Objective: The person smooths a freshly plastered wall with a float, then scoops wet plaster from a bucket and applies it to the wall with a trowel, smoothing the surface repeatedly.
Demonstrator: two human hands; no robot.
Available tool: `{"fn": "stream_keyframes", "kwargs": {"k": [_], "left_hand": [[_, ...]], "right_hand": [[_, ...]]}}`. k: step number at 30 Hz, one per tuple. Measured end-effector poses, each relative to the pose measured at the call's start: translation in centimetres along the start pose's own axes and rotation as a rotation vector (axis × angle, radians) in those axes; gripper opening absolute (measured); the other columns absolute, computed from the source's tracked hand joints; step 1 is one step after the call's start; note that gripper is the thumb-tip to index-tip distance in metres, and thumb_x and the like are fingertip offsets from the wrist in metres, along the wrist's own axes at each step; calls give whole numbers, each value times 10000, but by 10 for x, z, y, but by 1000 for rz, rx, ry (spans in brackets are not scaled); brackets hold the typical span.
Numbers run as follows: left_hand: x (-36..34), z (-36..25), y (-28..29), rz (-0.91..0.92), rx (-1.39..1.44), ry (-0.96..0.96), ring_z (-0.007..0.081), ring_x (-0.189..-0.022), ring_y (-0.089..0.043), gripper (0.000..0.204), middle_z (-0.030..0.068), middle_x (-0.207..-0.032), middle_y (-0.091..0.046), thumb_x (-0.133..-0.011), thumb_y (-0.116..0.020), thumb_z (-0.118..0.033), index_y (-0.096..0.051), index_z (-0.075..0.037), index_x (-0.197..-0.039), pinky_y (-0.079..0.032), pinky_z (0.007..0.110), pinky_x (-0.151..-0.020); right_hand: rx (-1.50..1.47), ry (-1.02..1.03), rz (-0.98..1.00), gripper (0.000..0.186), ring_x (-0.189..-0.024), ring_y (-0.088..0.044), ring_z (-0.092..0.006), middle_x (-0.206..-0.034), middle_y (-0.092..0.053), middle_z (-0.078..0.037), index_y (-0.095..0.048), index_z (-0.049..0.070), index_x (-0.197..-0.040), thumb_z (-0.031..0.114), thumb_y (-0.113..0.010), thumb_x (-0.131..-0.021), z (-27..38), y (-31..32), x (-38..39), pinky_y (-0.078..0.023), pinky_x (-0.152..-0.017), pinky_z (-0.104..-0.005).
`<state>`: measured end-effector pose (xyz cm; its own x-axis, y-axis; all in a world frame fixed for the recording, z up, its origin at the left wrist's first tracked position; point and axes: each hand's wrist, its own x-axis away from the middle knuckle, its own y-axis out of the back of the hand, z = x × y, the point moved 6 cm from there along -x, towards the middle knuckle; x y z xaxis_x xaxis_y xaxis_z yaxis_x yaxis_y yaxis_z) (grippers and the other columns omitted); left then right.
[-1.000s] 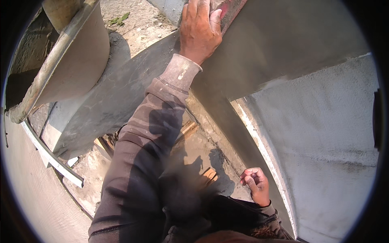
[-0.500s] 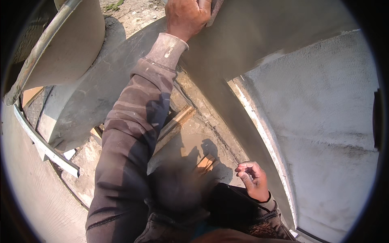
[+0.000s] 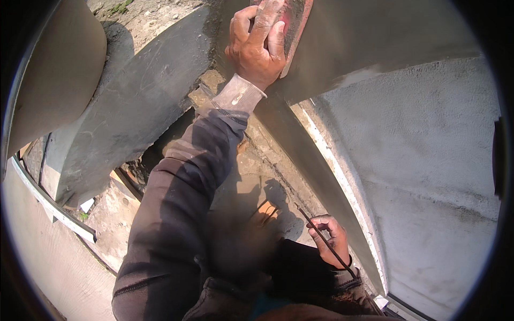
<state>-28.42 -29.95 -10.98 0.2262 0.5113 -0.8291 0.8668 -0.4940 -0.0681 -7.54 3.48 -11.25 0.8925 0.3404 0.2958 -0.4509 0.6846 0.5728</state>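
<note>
At the top, my left hand (image 3: 257, 51) is closed round a plastering float (image 3: 297, 33) with reddish edges and a red patch beside my fingers. The float lies against a smooth band of wet-looking grey render (image 3: 369, 32); its upper end is cut off by the view. Lower right, my right hand (image 3: 329, 241) hangs with loosely curled fingers and nothing visibly gripped. A thin dark cord or rod (image 3: 321, 235) crosses in front of it; I cannot tell whether the hand touches it. The render's narrow strip (image 3: 313, 155) runs down beside this hand.
A rough pale-grey panel (image 3: 428, 144) fills the right side. At left are a large rounded tub-like form (image 3: 64, 69), a curved grey slab (image 3: 128, 101) and a pale metal strip (image 3: 51, 206). A wood block (image 3: 266, 212) lies on the ground below.
My left hand and the float have come lower in view, showing more of the float. The dark cord or rod now crosses my right hand. The view has shifted somewhat.
</note>
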Motion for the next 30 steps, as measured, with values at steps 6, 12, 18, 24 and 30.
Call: {"fn": "stream_keyframes", "kwargs": {"k": [6, 12, 18, 24, 30], "left_hand": [[116, 39, 16, 192, -40, 59, 334, -1153, -616, 389, 122, -1215, -560, -977, -632, -97, -623, -139, -1364, -540, 439, -963], [-15, 10, 0, -22, -74, 8, 332, -1080, -656, 251, 150, -1202, -626, -956, -673, -74, -684, -95, -1207, -542, 394, -912], [94, -1, 13, 181, 33, -103, 354, -1118, -650, 339, 122, -1197, -638, -937, -694, -89, -656, -150, -1269, -537, 441, -971], [-26, 51, 2, -13, -108, 114, 362, -1046, -671, 228, 163, -1113, -675, -965, -653, -149, -659, -77, -1181, -542, 444, -903], [30, 1, 10, 128, -78, 11, 340, -1144, -638, 240, 157, -1192, -637, -981, -647, -109, -659, -96, -1220, -503, 437, -991]], "right_hand": [[40, 79, 26, 176, -861, -665, -189, -973, -697, -87, -662, 25, -1087, 72, -741, -937, 13, 3, -5, -523, -794, -303], [51, 78, -5, 203, -865, -662, -174, -960, -682, -69, -662, 35, -1113, 8, -723, -921, 5, 16, 1, -516, -792, -298], [57, 174, -5, 234, -852, -662, -181, -958, -692, -93, -661, 18, -1111, -6, -747, -895, 17, 13, -3, -519, -787, -297], [21, 163, -7, 212, -852, -665, -166, -963, -704, -94, -658, -6, -1084, 36, -766, -907, 15, 19, 2, -522, -781, -292], [54, 164, 33, 261, -863, -662, -190, -969, -703, -100, -660, 17, -1135, 30, -762, -896, 12, 15, -14, -521, -804, -309]]}}
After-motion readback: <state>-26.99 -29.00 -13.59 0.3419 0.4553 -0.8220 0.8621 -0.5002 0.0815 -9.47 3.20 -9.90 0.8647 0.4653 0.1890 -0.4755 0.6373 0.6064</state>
